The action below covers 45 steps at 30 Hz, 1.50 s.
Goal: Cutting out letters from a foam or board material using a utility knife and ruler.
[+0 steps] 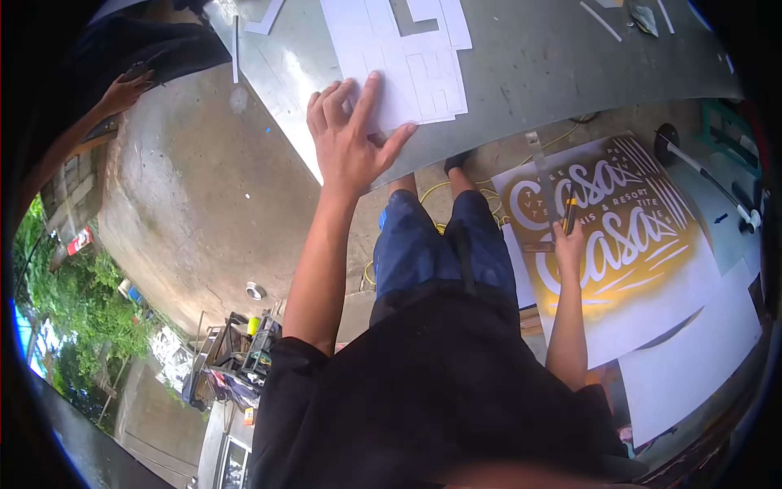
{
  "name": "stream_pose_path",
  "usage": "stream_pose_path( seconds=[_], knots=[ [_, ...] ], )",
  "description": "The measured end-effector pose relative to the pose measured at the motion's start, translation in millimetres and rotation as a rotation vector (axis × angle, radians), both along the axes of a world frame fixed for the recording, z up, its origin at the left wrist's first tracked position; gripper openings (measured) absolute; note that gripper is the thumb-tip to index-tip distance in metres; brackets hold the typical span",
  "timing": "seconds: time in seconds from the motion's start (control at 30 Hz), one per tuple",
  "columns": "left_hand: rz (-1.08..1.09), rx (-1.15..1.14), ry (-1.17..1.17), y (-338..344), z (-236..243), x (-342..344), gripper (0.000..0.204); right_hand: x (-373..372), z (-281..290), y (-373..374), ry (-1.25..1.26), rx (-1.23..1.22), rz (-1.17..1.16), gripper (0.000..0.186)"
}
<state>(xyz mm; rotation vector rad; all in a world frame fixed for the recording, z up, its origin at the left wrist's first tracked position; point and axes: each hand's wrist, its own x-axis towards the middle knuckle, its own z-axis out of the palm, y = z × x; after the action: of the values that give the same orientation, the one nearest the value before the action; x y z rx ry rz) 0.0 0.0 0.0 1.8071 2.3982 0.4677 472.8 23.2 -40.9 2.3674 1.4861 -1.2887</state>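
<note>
Person's L hand [350, 147], fingers spread, rests on cut white sheet [423, 73] atop grey tabletop [538, 73]; R hand [568, 243] holds yellow/blk utility knife [571, 213], fingers curled round it.

Cut paper [436, 73] on a broad worktable [554, 81], a yellow-painted lettered sheet [615, 253], concrete floor [187, 179] and a cluttered rack [236, 350] marked what appeared to be a sign-making workshop open to greenery [81, 301].
</note>
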Motion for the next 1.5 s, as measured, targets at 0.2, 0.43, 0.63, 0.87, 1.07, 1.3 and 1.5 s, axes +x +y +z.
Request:
stream_pose_path(
  seconds=[0.2, 0.43, 0.63, 0.87, 1.07, 1.3, 1.5],
  knots=[
    [0.062, 0.283, -0.062, -0.7, -20.6, -7.1, 0.103, 49.6, -79.5, -8.7, 0.007, 0.035, 0.126, 0.016],
    [0.077, 0.214, -0.024, -2.0, -18.0, -2.1, 0.104, 73.3, -106.4, -17.5, -0.016, -0.087, 0.122, 0.016],
    [0.071, 0.254, -0.060, -3.9, -23.0, -5.6, 0.108, 66.0, -110.5, -12.7, 0.011, 0.022, 0.167, 0.016],
    [0.082, 0.300, -0.081, -4.9, -26.8, -5.7, 0.104, 65.7, -114.5, -14.6, 0.037, -0.010, 0.173, 0.016],
    [0.086, 0.267, -0.126, -2.0, -17.0, -3.5, 0.095, 55.1, -110.8, -18.8, 0.001, -0.082, 0.133, 0.016],
    [0.107, 0.244, -0.136, 1.3, -13.0, -3.6, 0.089, 35.4, -107.7, -16.3, 0.005, -0.028, 0.231, 0.017],
    [0.091, 0.191, -0.106, -0.6, -13.2, -2.9, 0.083, 24.8, -104.1, -19.3, 0.026, -0.029, 0.181, 0.018]
  ],
)
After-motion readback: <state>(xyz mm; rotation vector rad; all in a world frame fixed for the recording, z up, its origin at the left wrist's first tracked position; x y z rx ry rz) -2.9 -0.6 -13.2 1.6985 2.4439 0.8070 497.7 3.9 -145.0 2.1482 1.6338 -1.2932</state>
